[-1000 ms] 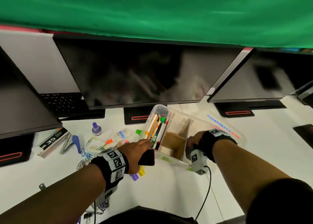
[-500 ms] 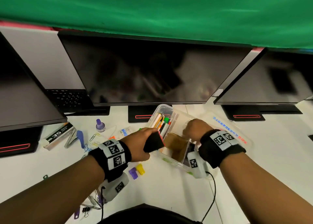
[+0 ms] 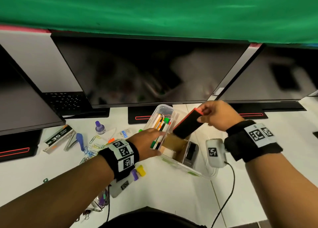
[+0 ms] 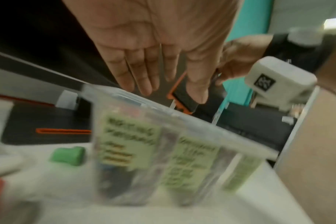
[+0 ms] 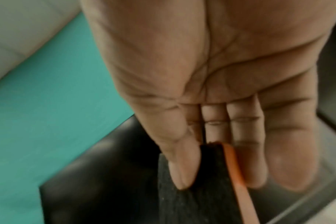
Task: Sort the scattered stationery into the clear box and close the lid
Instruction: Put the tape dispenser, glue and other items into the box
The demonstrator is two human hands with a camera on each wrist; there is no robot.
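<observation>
white desk (image 3: 172, 193) under dark monitors fills the lower frame, the clear box (image 3: 179, 160) at centre. right hand (image 3: 217, 115) pinches one end of a black, orange-edged eraser (image 3: 186, 125), tilted above the box. left hand (image 3: 148, 142), fingers straight, rests at the box's left rim. held only by its tip, the eraser could slip, or catch the cardboard divider (image 3: 175, 140) going in.

Black eraser block (image 3: 186, 124), orange-backed: passes from left hand (image 3: 148, 144) to right hand (image 3: 217, 115), now pinched at its upper end and raised tilted above the clear box (image 3: 197, 170). Left hand: empties, fingers straighten over the box's pen compartment.
</observation>
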